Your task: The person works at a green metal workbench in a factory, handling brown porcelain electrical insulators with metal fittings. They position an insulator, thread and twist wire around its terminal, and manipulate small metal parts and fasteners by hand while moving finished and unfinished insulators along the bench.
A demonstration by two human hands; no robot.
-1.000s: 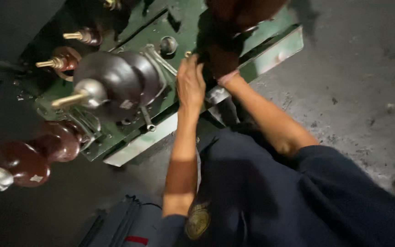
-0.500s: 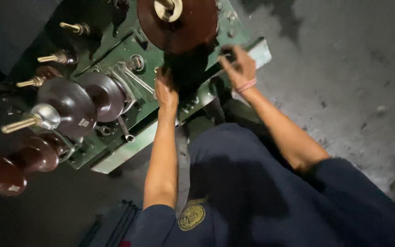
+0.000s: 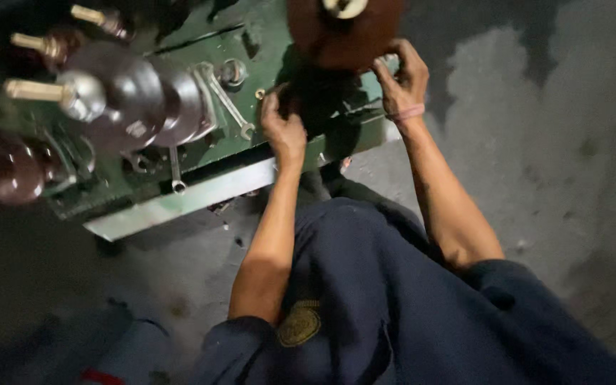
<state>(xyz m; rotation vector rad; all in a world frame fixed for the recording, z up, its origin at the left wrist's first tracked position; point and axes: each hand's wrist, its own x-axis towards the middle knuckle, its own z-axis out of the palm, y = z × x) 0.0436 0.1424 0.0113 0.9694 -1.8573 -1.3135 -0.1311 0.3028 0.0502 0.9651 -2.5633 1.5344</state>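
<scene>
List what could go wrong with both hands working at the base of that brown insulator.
1. The left hand and right hand sit in deep shadow under the brown insulator; fingers might get pinched unseen.
2. Loose wrenches lie on the green cover near the edge; a nudge may knock one off.
3. Neighbouring insulators carry protruding brass studs close to the forearm.

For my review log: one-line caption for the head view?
Both hands, left hand and right hand, reach the base of a brown insulator on a green cover.
</scene>
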